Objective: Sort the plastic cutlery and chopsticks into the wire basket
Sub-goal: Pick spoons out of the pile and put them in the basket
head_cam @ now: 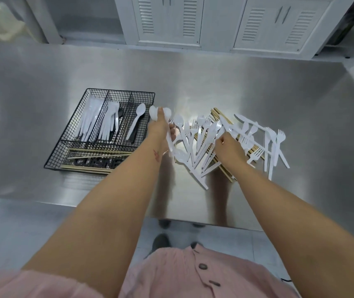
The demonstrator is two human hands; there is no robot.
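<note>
Left hand (pixel 161 127) grips a few white spoons (pixel 155 114) just beside the wire basket (pixel 120 93), left of middle on the table (pixel 236 82). Right hand (pixel 228 145) has its fingers curled into the pile (pixel 195 145), can't tell if it's holding anything. I'd lay the spoons lengthwise in the right slot, bowls matching.
</note>
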